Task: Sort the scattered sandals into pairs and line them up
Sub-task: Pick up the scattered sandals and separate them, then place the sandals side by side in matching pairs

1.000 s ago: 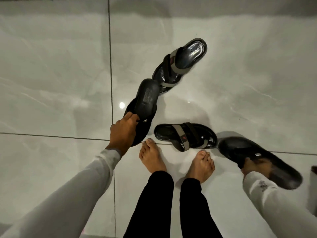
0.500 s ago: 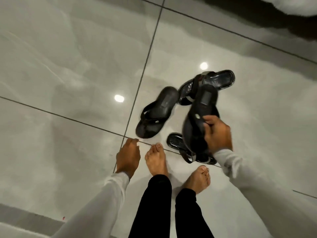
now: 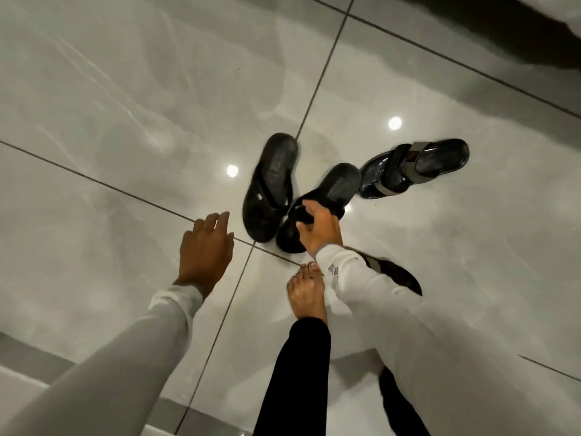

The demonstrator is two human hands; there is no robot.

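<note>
Black matte flip-flop (image 3: 327, 199) clamped in right hand (image 3: 317, 229), lowered beside matching flip-flop (image 3: 270, 187) on grey tiled floor (image 3: 125, 121) to pair them; left hand (image 3: 204, 247) spread, empty; glossy strapped sandal (image 3: 415, 166) nearby.

Matte black thong sandals (image 3: 270, 187), a glossy black sandal (image 3: 415, 166) (grey straps), pale grey marbled floor (image 3: 125, 105).

— How is the left hand (image 3: 206, 247) held?
— It is stretched forward, palm down, fingers spread and nothing gripped, its sleeve pale.
— And the right hand (image 3: 317, 229)?
— It is reached across the body, fingers curled closed around a black sandal (image 3: 327, 196).
</note>
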